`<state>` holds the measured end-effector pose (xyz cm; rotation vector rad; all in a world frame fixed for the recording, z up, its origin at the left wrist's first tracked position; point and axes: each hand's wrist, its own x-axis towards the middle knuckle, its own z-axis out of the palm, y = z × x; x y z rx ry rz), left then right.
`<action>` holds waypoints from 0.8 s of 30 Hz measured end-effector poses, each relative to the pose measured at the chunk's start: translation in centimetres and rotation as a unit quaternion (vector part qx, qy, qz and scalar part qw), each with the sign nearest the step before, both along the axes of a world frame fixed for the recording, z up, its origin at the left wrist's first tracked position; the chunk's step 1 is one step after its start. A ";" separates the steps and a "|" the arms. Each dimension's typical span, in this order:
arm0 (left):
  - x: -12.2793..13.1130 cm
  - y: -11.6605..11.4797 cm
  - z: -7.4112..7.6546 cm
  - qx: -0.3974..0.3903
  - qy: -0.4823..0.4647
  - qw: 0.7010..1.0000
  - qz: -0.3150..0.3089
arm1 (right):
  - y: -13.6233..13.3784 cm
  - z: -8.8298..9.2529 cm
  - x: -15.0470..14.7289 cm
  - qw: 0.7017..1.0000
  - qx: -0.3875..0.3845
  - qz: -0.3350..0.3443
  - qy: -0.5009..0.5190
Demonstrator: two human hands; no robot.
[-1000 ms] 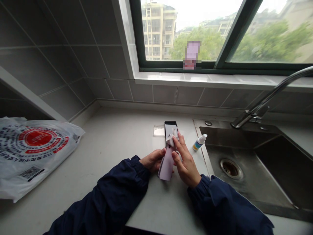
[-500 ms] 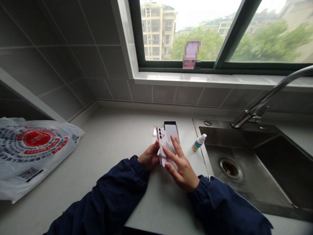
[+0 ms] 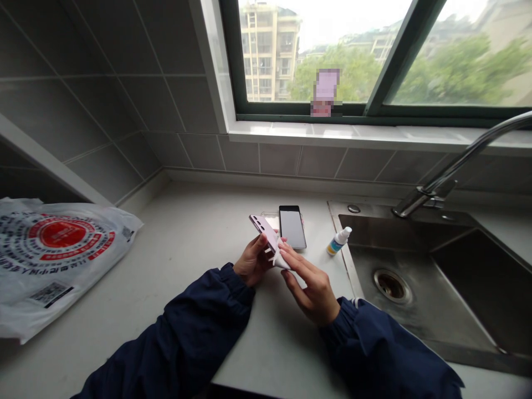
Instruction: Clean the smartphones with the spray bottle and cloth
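My left hand (image 3: 250,263) grips a pale lilac phone (image 3: 265,230), back side up with its camera lenses showing, tilted above the counter. My right hand (image 3: 308,281) has its fingers stretched out and presses a small white wipe (image 3: 279,259) against the phone's lower end. A second phone with a black screen (image 3: 292,226) lies flat on the counter just behind. A small spray bottle with a white cap (image 3: 337,242) lies beside the sink edge, right of my hands.
A steel sink (image 3: 436,288) with a curved tap (image 3: 453,166) fills the right side. A white plastic bag with red print (image 3: 54,255) lies at the left. A clear case (image 3: 270,219) lies by the black phone. Grey tiled wall and window ledge stand behind.
The lilac phone has been turned from standing on edge, front of the black phone, to back side up and shifted left. My right hand with the wipe slid down toward its lower end.
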<state>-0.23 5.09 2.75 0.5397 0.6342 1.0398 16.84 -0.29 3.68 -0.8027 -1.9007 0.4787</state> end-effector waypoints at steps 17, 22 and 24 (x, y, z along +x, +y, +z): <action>0.1 -0.2 0.3 0.076 0.031 0.996 0.040 | 0.7 0.0 0.2 0.991 -0.058 -0.067 0.100; 0.6 -0.6 0.3 0.088 0.049 0.995 0.026 | 0.8 -0.4 0.1 0.991 -0.061 -0.070 0.097; 0.8 -0.8 0.2 0.085 0.052 0.995 0.015 | 0.8 -0.5 0.1 0.991 -0.063 -0.068 0.095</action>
